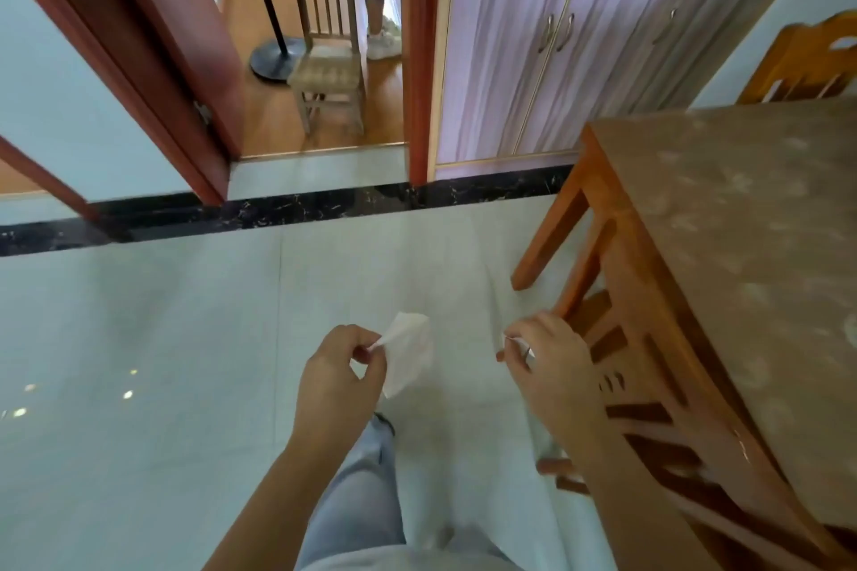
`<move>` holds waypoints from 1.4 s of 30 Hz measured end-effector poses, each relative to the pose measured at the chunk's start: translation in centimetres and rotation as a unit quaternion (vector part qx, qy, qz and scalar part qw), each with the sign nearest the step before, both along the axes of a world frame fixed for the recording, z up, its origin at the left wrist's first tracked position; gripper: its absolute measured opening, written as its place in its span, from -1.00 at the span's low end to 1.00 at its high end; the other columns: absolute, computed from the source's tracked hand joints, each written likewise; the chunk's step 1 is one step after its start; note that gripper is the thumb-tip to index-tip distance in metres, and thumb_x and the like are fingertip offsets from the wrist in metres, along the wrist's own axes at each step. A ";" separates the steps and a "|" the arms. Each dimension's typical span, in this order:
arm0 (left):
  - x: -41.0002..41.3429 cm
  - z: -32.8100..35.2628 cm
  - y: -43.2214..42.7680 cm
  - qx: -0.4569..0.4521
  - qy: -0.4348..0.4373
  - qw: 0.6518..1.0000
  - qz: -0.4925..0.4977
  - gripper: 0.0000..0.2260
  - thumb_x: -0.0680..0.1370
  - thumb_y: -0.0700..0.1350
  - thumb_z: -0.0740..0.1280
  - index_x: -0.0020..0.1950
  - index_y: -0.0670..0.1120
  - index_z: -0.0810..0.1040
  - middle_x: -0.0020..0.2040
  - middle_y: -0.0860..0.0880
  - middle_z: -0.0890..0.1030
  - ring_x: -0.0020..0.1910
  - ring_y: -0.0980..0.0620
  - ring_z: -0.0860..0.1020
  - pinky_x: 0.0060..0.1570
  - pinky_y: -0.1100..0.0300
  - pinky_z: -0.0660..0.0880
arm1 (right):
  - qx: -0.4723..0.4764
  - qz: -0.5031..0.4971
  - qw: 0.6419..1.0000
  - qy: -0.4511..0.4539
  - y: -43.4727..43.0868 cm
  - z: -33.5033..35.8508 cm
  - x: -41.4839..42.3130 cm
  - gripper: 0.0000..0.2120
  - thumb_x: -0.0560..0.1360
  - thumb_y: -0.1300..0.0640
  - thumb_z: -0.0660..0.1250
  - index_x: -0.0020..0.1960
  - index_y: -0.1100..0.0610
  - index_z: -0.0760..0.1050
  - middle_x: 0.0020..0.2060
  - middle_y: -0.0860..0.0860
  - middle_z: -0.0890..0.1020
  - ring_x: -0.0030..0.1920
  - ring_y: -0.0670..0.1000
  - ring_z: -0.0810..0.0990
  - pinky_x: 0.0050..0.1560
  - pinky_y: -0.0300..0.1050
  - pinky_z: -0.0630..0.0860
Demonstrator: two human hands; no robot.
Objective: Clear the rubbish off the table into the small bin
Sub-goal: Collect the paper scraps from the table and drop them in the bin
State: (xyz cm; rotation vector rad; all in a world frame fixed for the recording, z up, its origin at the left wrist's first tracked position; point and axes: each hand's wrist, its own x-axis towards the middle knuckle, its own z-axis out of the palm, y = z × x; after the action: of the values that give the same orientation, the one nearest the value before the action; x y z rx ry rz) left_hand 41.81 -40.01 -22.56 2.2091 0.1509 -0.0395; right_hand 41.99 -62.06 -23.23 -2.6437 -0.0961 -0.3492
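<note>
While both are held over the pale tiled floor (139,338), a thin white tissue (409,352) is pinched between thumb and forefinger of the left hand (341,373), and a small white paper scrap (518,344) is pinched by the right hand (549,364), beside the brown-topped wooden table (742,223).

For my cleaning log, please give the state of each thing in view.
left hand: pinches the tissue
tissue: hangs from the left hand, off the table
right hand: pinches a small white scrap
cupboard doors: closed
door: open
small chair: upright
</note>
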 end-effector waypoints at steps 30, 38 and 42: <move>66.7 4.1 -23.5 -0.020 -0.066 0.950 -0.306 -0.92 0.49 -0.20 0.32 -0.15 -0.03 0.47 -0.26 0.17 0.47 -0.26 0.31 0.47 -0.25 0.60 0.32 | 0.098 -0.286 0.952 -0.047 -20.3 2.3 55.4 -0.91 0.38 0.34 0.37 -0.20 0.18 0.55 -0.27 0.06 0.57 -0.29 -0.02 0.48 -0.26 -0.44 0.30; 78.1 2.9 -34.7 -0.049 -0.050 0.915 -0.398 -0.77 0.47 -0.23 0.34 -0.25 0.08 0.44 -0.30 0.18 0.50 -0.26 0.30 0.49 -0.27 0.55 0.36 | 0.078 -0.371 0.922 -0.075 -28.8 2.3 63.1 -0.97 0.37 0.28 0.36 -0.24 0.19 0.55 -0.32 -0.01 0.50 -0.32 -0.13 0.42 -0.28 -0.43 0.37; 85.1 2.8 -41.6 -0.072 -0.068 0.881 -0.463 -0.80 0.47 -0.23 0.34 -0.25 0.05 0.44 -0.37 0.15 0.48 -0.27 0.35 0.48 -0.34 0.52 0.33 | 0.077 -0.432 0.896 -0.062 -33.1 2.9 68.0 -0.96 0.39 0.31 0.38 -0.20 0.21 0.56 -0.30 0.02 0.49 -0.36 0.07 0.53 -0.43 0.02 0.56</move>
State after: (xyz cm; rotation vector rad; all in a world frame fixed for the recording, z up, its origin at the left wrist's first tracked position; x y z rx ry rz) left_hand 126.94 -81.60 -19.72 1.9316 -0.9654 -0.4069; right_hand 110.03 -95.15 -20.38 -2.3482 1.0475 -0.7645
